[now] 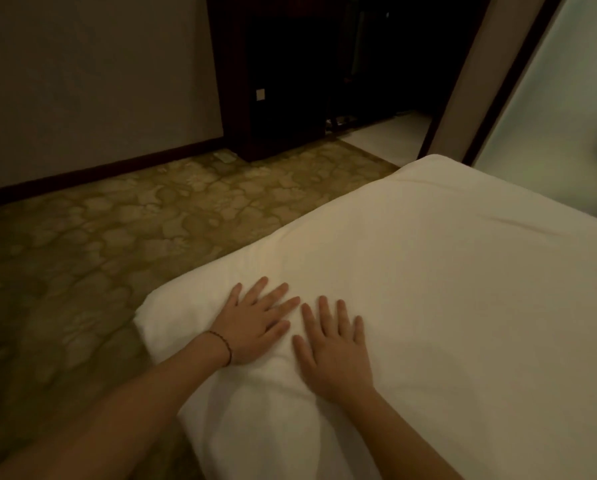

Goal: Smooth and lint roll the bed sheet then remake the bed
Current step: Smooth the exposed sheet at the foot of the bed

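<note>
Both palms down flat: right hand (335, 351) and left hand (255, 323) press side by side, fingers spread, grasping nothing, on the white bed sheet (446, 289) near the corner; patterned carpet (117, 237) beyond.

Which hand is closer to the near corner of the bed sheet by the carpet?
Left. The left hand lies flat on the bed sheet just inside that near corner. The right hand lies flat beside it, farther in from the corner.
</note>
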Tool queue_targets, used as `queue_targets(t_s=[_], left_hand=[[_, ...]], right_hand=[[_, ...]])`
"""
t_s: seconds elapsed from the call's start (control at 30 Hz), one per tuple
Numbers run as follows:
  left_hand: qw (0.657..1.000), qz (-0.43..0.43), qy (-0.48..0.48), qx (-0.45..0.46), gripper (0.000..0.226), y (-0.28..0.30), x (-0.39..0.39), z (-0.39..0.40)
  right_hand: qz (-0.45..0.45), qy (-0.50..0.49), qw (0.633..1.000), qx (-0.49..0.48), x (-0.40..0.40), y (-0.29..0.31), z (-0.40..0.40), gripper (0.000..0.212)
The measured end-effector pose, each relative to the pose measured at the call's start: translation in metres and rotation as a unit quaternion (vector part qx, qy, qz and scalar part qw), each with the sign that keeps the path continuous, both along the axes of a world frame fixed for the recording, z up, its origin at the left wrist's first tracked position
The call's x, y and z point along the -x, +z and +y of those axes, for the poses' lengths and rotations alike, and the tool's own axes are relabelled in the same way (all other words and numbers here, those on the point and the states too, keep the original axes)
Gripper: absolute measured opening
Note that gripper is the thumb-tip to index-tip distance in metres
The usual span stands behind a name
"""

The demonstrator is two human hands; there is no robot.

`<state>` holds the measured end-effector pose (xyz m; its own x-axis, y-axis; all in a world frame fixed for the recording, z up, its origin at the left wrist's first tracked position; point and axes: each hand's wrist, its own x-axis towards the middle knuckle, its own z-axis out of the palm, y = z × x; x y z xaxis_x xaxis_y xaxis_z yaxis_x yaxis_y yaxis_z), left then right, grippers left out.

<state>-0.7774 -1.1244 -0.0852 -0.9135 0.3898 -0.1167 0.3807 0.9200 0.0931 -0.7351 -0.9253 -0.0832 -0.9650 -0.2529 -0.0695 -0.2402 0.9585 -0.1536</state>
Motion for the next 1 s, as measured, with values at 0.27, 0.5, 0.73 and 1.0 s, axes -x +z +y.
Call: queue_targets(t_s=[0.27, 0.5, 0.73, 1.0], left_hand=[[0.991, 0.0, 0.131, -0.039, 0.055, 0.0, -0.061, -0.031], [0.993, -0.019, 0.088, -0.076, 0.064, -0.003, -0.135, 0.006], [0.997, -0.011, -0.052, -0.058, 0.054, -0.001, -0.187, 0.076], [0.995, -0.024, 0.09, -0.031, 0.058, -0.007, -0.18, 0.008]], right_hand=[[0.0, 0.106, 0.994, -0.006, -0.081, -0.003, -0.027, 0.063], [0.124, -0.108, 0.981, 0.108, -0.146, 0.021, 0.054, 0.056], [0.003, -0.167, 0.986, -0.026, -0.197, 0.0, 0.094, 0.057], [0.013, 0.077, 0.997, 0.028, -0.281, -0.001, 0.054, 0.054]])
